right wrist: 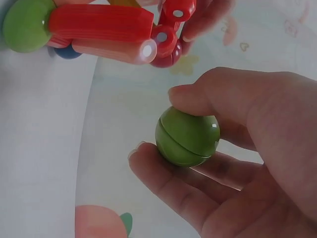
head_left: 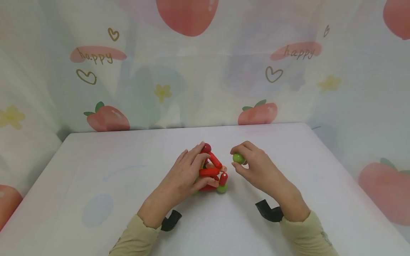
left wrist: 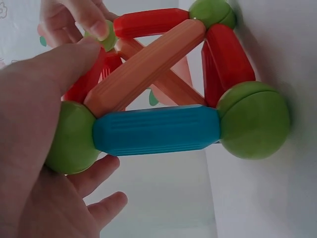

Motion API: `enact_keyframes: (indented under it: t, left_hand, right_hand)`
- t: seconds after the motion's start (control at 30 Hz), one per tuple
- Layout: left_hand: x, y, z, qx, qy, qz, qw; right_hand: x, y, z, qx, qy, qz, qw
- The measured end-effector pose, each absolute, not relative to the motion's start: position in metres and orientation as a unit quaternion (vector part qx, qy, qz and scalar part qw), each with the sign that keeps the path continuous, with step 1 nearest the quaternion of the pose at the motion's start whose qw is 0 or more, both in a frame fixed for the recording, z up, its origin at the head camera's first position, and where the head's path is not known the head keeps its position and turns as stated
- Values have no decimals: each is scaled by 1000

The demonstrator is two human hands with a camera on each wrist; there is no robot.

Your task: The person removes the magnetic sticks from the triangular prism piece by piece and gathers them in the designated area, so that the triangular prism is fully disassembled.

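Near the middle of the table, my left hand (head_left: 182, 174) grips a frame of magnetic rods and balls (head_left: 209, 172). In the left wrist view the frame shows a teal rod (left wrist: 156, 130) between two green balls, crossed orange rods (left wrist: 148, 67) and red rods. The thumb lies along its upper left side. A dark red ball (head_left: 206, 147) sits at the frame's far end. Just right of it, my right hand (head_left: 257, 169) pinches a loose green ball (right wrist: 188, 136) between thumb and fingers, apart from the frame. Bare rod ends with pale round tips (right wrist: 147, 50) face that hand.
The frame stands on a white tabletop (head_left: 96, 156), with a patterned cloth (head_left: 205, 71) hanging along its back and sides. A black curved piece (head_left: 171, 220) juts out by the left wrist, and another (head_left: 269, 211) by the right wrist.
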State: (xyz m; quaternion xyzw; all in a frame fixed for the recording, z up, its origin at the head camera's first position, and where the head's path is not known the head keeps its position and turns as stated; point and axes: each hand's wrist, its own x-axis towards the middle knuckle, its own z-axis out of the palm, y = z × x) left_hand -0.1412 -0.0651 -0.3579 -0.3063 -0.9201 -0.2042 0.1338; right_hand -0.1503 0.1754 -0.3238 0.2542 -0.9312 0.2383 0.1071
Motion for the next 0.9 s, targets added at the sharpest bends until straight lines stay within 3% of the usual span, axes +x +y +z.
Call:
enact_keyframes:
  t: [0.57, 0.9]
  left_hand:
    - [-146, -65, -356, -307, -927, -176, 122]
    - [-146, -63, -357, -288, -937, -155, 126]
  right_hand:
    - [-162, 181, -335, 233, -940, 232, 90]
    - [-177, 198, -340, 227, -934, 245, 125]
